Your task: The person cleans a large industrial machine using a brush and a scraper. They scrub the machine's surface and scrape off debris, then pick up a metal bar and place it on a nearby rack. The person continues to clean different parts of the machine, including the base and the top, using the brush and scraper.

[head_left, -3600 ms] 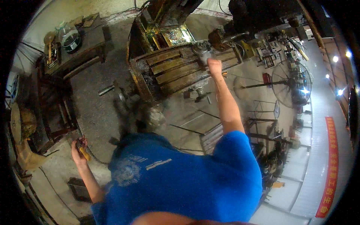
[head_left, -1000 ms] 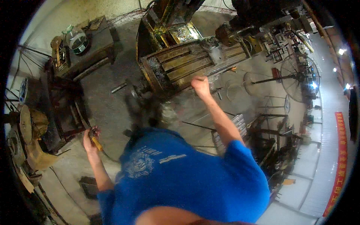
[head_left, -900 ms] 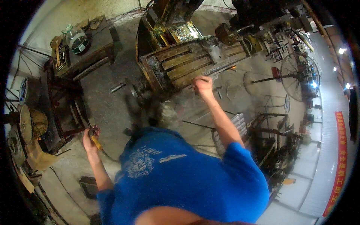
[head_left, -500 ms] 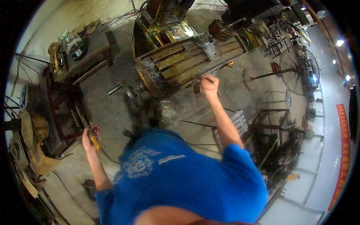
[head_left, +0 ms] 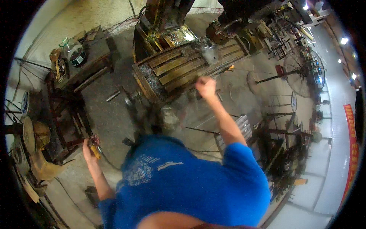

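Observation:
My left hand (head_left: 88, 151) is out at the left, its fingers curled round a tool with a yellow grip (head_left: 95, 152). A dark hose seems to trail from this tool toward my shirt; its exact kind is too small to tell. Ahead of me, my right hand (head_left: 206, 87) is closed in a fist at the front edge of the milling machine table (head_left: 179, 72). Motion smears its fingers, and whatever they grip is hidden. Long slots run along the oily table, metal chips (head_left: 146, 74) lie at its left end, and a pale grey block (head_left: 210, 55) sits on it.
A dark workbench (head_left: 91, 63) at the left bears a large clear bottle (head_left: 75, 53). A round metal bar (head_left: 113, 95) projects left of the machine. Beyond my right arm are a ribbed metal plate (head_left: 244, 128), dark racks (head_left: 282, 131) and a large fan (head_left: 301, 71).
My right hand has shifted slightly left and down along the table's front edge. The left hand has lowered a little with the yellow-gripped tool. The whole view has shifted slightly.

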The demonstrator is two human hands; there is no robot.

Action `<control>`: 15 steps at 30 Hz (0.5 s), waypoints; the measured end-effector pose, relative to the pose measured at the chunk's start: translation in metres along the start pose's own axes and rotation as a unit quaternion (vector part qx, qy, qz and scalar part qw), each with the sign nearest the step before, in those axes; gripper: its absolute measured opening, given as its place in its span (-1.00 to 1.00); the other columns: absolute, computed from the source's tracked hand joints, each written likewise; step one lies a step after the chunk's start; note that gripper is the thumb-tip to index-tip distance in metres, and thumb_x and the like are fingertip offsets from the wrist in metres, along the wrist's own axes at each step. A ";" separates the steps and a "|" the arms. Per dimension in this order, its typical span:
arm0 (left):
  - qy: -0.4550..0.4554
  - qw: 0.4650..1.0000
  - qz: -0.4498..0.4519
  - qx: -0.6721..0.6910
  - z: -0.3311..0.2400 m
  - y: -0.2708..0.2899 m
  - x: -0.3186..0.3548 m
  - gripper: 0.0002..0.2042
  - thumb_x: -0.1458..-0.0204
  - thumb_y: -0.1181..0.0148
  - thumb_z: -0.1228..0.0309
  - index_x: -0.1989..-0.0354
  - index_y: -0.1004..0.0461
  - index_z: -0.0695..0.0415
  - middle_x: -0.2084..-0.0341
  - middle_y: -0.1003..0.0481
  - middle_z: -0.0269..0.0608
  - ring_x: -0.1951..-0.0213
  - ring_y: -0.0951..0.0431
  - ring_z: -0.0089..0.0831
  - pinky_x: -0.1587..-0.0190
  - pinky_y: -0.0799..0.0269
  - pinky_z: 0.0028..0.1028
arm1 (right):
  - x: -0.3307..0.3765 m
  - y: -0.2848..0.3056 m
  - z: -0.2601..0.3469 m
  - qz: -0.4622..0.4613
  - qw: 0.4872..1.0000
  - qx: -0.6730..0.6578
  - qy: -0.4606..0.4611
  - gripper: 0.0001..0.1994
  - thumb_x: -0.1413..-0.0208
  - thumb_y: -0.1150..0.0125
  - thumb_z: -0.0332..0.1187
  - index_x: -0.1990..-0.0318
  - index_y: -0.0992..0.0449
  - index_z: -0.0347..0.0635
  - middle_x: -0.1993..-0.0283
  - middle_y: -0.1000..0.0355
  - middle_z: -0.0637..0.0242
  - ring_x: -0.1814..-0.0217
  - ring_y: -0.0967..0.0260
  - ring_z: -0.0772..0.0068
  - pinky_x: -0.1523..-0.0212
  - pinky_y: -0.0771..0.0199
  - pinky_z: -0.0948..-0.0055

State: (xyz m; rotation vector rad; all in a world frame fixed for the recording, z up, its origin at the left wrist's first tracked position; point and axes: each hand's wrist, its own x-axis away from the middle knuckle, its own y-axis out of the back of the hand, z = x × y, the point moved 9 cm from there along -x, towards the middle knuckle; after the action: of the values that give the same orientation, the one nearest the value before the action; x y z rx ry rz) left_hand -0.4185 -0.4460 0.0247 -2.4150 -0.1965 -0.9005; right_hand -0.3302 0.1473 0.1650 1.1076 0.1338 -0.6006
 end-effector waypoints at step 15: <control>-0.042 0.997 -0.037 -0.050 -0.013 -0.009 0.018 -0.76 -0.02 0.12 0.37 0.33 -0.30 0.36 0.39 -0.42 0.02 0.37 -0.45 -0.20 0.32 -0.41 -0.39 | -0.020 -0.002 -0.058 0.086 0.949 0.284 -0.103 -0.68 0.38 -0.08 -0.23 0.40 -0.38 -0.20 0.39 -0.37 0.07 0.26 -0.33 0.07 0.36 -0.36 0.20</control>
State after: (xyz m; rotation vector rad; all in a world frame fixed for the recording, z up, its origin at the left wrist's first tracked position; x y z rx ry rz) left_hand -0.4144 -0.4466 0.0485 -2.5552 -0.2803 -0.8616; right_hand -0.3372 0.2043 0.1445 1.5826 -0.3359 -0.6105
